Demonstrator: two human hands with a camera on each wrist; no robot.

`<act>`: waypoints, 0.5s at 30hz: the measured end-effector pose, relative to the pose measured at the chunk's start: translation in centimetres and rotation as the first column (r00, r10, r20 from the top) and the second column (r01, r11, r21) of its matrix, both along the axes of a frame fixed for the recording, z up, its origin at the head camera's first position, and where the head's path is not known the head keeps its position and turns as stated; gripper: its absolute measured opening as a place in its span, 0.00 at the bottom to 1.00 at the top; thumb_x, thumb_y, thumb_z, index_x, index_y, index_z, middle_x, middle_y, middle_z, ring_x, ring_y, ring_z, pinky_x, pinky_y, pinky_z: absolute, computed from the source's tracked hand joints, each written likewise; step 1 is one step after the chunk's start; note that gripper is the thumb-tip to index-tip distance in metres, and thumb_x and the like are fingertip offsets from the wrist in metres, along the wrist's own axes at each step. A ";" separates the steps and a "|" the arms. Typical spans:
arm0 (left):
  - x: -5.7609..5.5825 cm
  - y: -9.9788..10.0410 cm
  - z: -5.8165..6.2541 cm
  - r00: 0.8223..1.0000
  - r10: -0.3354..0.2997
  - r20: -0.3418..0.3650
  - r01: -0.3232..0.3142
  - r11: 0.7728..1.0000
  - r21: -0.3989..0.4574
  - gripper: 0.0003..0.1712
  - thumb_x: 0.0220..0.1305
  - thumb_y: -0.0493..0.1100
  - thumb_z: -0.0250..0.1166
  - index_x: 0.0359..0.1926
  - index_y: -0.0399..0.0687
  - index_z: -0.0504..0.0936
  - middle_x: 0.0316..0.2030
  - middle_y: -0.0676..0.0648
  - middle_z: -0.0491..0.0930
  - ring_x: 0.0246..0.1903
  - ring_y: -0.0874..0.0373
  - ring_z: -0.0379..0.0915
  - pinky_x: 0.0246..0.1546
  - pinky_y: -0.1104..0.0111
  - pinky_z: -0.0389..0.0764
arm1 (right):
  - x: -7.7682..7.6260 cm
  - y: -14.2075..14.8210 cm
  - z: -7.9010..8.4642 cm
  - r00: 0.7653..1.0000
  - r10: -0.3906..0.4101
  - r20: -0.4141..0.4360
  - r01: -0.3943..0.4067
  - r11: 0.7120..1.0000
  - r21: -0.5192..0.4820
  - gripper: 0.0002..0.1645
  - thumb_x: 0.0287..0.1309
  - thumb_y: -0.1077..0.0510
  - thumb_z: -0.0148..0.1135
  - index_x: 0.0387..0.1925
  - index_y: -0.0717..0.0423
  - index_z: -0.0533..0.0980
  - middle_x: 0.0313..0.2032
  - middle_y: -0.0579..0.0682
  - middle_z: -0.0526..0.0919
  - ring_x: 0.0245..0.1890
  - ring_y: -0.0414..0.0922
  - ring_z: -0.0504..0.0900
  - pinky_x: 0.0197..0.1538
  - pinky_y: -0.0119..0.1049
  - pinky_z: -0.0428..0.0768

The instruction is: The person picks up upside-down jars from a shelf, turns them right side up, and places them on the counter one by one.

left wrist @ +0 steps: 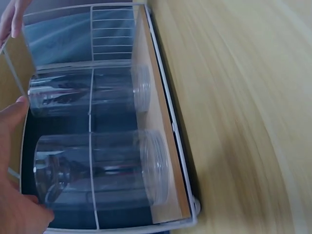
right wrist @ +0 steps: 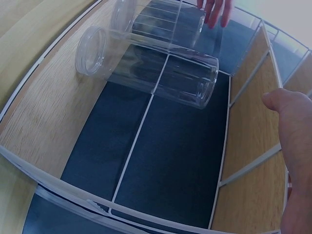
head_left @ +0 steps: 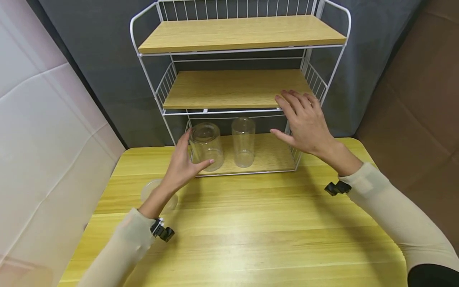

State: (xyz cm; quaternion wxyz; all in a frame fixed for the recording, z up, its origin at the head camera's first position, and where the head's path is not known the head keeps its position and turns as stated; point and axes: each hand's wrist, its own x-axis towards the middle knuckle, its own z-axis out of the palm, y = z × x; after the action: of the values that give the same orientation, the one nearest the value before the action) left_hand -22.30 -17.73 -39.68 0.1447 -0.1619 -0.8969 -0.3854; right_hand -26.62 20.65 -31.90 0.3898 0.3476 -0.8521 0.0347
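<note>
A wide clear jar (head_left: 206,147) stands on the bottom shelf at its left end, its ringed end against the board in the left wrist view. My left hand (head_left: 183,165) is spread around its left and front side, thumb and fingers well apart; whether they touch the jar I cannot tell. To its right stands a narrower, taller clear jar (head_left: 244,142), apart from both hands. My right hand (head_left: 305,119) is at the right front of the middle shelf (head_left: 233,87), fingers stretched over its edge and thumb lower. It holds nothing.
The white wire rack (head_left: 156,95) has three wooden boards; the top shelf (head_left: 244,32) overhangs the others. A clear round lid-like disc (head_left: 171,204) lies on the yellow wooden table (head_left: 251,227), partly behind my left wrist. Dark cloth (head_left: 97,52) hangs behind.
</note>
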 end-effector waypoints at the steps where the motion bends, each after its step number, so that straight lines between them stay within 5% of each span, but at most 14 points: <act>1: -0.3 0.2 -0.1 1.000 0.004 -0.008 -0.004 1.000 0.007 0.71 0.52 0.47 0.86 0.83 0.34 0.48 0.81 0.30 0.51 0.80 0.34 0.48 0.79 0.41 0.53 | 0.0 0.0 0.0 1.000 -0.001 0.001 0.001 1.000 0.000 0.51 0.64 0.30 0.62 0.75 0.61 0.67 0.71 0.64 0.73 0.70 0.65 0.72 0.68 0.67 0.68; 15: -3.5 2.5 -0.8 0.991 0.131 -0.026 -0.128 0.986 0.104 0.69 0.52 0.47 0.85 0.82 0.33 0.50 0.80 0.29 0.52 0.80 0.36 0.49 0.81 0.47 0.52 | -0.1 0.0 -0.2 1.000 -0.008 -0.001 0.008 1.000 -0.002 0.51 0.64 0.30 0.61 0.75 0.61 0.68 0.71 0.64 0.74 0.70 0.65 0.72 0.68 0.67 0.68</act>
State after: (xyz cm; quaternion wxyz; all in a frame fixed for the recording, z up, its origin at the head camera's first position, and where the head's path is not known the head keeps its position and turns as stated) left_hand -25.83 -15.27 -40.52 0.1923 -0.1018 -0.8821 -0.4178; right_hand -26.70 20.63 -32.06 0.3910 0.3436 -0.8532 0.0339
